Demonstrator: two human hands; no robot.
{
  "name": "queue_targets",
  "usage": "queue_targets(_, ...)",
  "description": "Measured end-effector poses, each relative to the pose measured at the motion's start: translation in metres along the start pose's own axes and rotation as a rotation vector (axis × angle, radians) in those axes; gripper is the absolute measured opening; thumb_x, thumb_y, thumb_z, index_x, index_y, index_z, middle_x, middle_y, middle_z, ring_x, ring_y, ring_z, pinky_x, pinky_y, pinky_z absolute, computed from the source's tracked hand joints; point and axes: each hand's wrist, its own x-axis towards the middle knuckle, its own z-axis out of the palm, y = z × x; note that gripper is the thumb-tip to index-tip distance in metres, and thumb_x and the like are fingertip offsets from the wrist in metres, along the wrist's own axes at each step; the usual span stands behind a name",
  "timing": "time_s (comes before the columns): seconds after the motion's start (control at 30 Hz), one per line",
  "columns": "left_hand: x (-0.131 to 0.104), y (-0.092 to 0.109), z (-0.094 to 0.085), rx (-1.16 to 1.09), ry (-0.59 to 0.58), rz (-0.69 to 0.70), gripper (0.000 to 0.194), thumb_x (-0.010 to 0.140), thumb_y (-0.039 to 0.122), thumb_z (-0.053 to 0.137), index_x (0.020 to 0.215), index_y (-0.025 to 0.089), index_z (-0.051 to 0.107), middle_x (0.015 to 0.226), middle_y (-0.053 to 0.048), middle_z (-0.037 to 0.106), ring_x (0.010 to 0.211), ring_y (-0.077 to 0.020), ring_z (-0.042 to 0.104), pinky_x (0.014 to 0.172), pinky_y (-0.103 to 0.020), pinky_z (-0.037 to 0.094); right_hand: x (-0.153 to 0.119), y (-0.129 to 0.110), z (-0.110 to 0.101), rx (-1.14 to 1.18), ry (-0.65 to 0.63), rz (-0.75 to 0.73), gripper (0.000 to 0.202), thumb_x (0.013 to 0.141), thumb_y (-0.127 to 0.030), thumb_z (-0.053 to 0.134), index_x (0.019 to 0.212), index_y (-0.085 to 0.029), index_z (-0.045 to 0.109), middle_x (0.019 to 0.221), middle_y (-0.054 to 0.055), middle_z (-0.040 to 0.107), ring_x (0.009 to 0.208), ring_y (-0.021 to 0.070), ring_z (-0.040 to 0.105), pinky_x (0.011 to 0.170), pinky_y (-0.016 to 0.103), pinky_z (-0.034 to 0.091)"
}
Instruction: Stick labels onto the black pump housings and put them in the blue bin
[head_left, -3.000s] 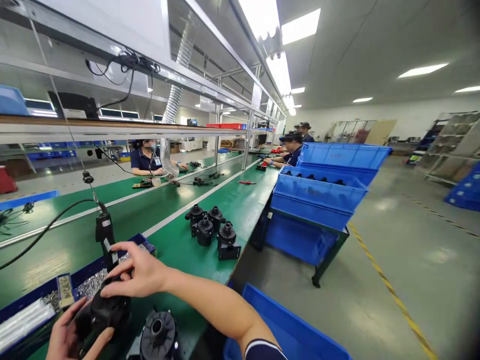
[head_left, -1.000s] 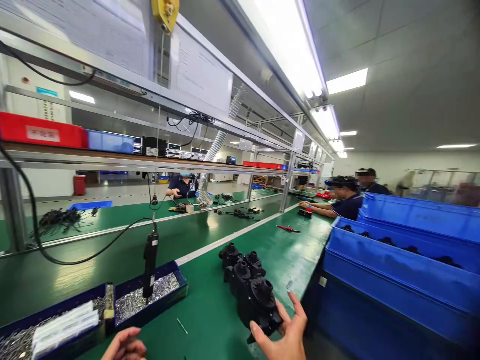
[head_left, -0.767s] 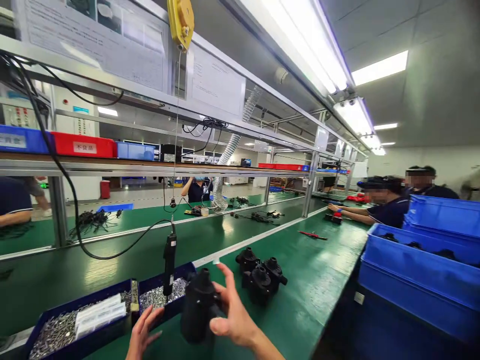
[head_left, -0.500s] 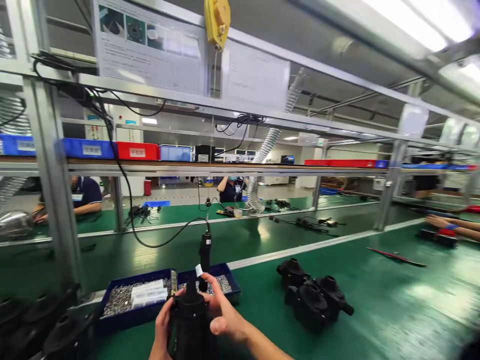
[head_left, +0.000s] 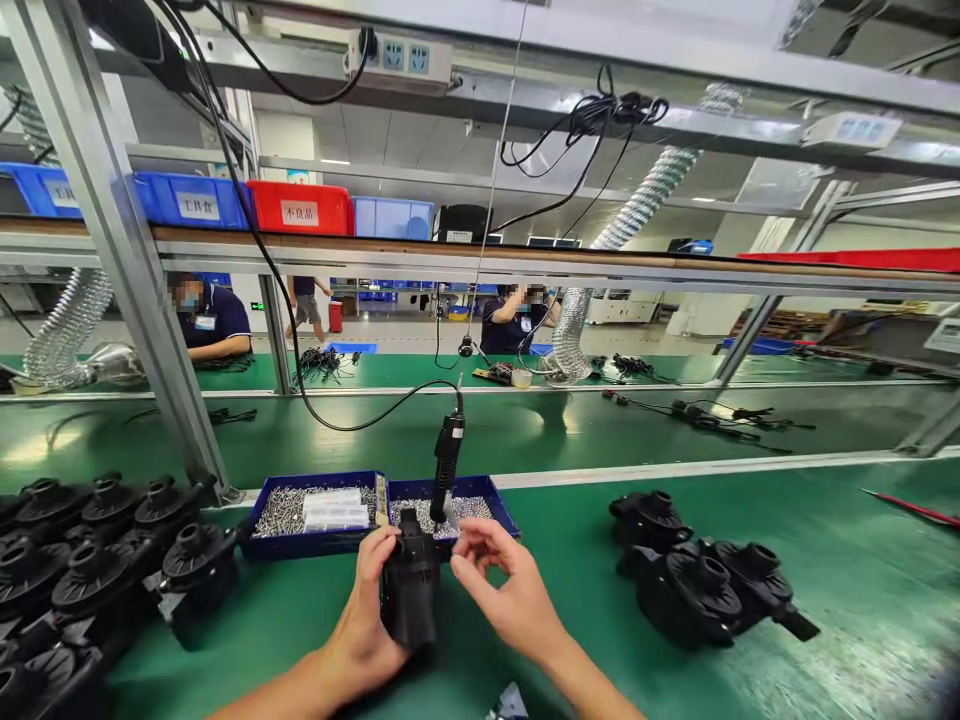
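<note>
My left hand (head_left: pixel 367 610) is wrapped round a black plastic housing (head_left: pixel 411 590), held upright above the green bench. Just right of it, my right hand (head_left: pixel 506 590) has its thumb and forefinger curled toward each other, and a small pale translucent piece (head_left: pixel 452 520) shows at its fingertips. Behind the hands stand two blue trays of screws, the left tray (head_left: pixel 300 545) also holding white plastic boxes (head_left: pixel 335 508). A black electric screwdriver (head_left: pixel 448 465) hangs upright over the right tray (head_left: pixel 499 505).
Many black housings (head_left: pixel 94 575) crowd the left side; several more (head_left: pixel 690 590) sit at the right. A metal post (head_left: pixel 127 240) rises behind the left group. A red-handled tool (head_left: pixel 915 508) lies far right. Two people sit across the bench.
The view has tipped down and shifted left, bringing more of the left housings into sight. My right hand has moved off the housing's top to its right side, and the housing has turned.
</note>
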Motion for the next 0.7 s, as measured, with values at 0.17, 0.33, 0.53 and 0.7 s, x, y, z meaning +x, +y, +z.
queue_targets(0.17, 0.004, 0.003, -0.003, -0.056, -0.01, -0.009, 0.107, 0.074, 0.014, 0.081, 0.166, 0.022, 0.027, 0.152, -0.021, 0.044, 0.14, -0.0385, 0.054, 0.116, -0.059, 0.051, -0.009, -0.007, 0.011, 0.112, -0.216, 0.175, 0.062, 0.089, -0.08, 0.067, 0.073, -0.021, 0.055, 0.053, -0.005, 0.047, 0.049, 0.0113, 0.039, 0.053, 0.027, 0.033)
queue_targets(0.33, 0.003, 0.003, -0.005, -0.122, -0.058, -0.049, 0.107, 0.078, 0.023, 0.087, 0.165, 0.022, 0.025, 0.151, -0.023, 0.044, 0.136, -0.0406, 0.056, 0.116, -0.067, 0.05, -0.012, -0.01, 0.021, 0.107, -0.326, 0.242, 0.067, 0.084, -0.085, 0.069, 0.075, -0.019, 0.055, 0.062, -0.005, 0.044, 0.055, 0.0103, 0.035, 0.055, 0.026, 0.029)
queue_targets(0.53, 0.009, 0.012, -0.007, -0.134, -0.102, -0.012, 0.1, 0.081, 0.022, 0.084, 0.163, 0.019, 0.027, 0.149, -0.022, 0.047, 0.137, -0.0374, 0.054, 0.114, -0.06, 0.052, -0.015, -0.017, 0.017, 0.014, -0.373, 0.241, 0.055, 0.09, -0.068, 0.07, 0.074, -0.017, 0.059, 0.068, -0.001, 0.05, 0.063, 0.012, 0.037, 0.059, 0.027, 0.027)
queue_targets(0.7, 0.008, 0.015, -0.007, -0.133, -0.085, -0.033, 0.104, 0.079, 0.021, 0.086, 0.164, 0.021, 0.026, 0.151, -0.022, 0.045, 0.139, -0.0376, 0.054, 0.118, -0.06, 0.049, -0.016, -0.022, 0.017, -0.049, -0.376, 0.239, 0.046, 0.091, -0.058, 0.068, 0.073, -0.017, 0.059, 0.064, -0.003, 0.046, 0.06, 0.0116, 0.034, 0.057, 0.028, 0.025)
